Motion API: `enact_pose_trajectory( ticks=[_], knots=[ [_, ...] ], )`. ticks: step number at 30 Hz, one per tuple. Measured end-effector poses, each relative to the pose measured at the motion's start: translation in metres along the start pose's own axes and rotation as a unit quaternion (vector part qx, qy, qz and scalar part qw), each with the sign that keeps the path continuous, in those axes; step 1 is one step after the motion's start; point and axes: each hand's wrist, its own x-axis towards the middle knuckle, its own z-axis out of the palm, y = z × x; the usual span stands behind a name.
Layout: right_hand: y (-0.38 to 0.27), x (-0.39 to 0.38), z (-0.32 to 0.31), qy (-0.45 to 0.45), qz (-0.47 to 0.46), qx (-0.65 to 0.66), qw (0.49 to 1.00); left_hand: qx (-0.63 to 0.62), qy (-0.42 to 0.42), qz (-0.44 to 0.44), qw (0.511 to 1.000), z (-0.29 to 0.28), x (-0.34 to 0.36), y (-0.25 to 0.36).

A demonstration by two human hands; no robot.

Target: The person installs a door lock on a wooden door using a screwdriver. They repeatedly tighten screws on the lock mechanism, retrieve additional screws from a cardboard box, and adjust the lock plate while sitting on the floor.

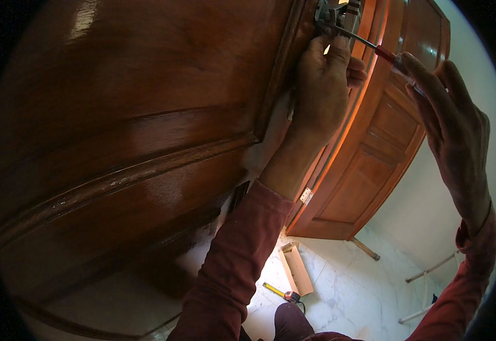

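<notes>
A dark glossy wooden door (140, 74) fills the left, with a metal lock fitting (336, 16) on its edge at the top centre. My left hand (324, 91) is closed at the fitting, its thumb and fingertips just beneath the metal; what exactly they grip is partly hidden. My right hand (449, 131) holds a screwdriver (387, 54) with a red and clear handle, its long shaft reaching across to the fitting above my left thumb.
A second panelled door (367, 182) with a hinge stands behind, beside a white wall (447, 187). On the marble floor (350, 290) lie an open cardboard box (296, 267) and a yellow tape measure (290, 295). Light metal rails (424, 275) are at lower right.
</notes>
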Motion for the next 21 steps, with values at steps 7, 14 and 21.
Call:
enact_pose_trajectory(
  ticks=[7, 14, 21],
  knots=[
    [-0.005, -0.008, 0.009, 0.004, 0.031, 0.03, 0.999, 0.01, 0.0, -0.001, 1.0, -0.002, 0.0, 0.001],
    [-0.001, -0.01, 0.008, -0.017, 0.033, 0.017, 0.999, 0.009, 0.0, 0.0, 1.0, -0.001, 0.0, 0.001],
    [0.003, -0.008, 0.015, 0.021, 0.023, 0.049, 0.998, 0.009, 0.0, 0.0, 1.0, -0.001, 0.0, 0.0]
  ],
)
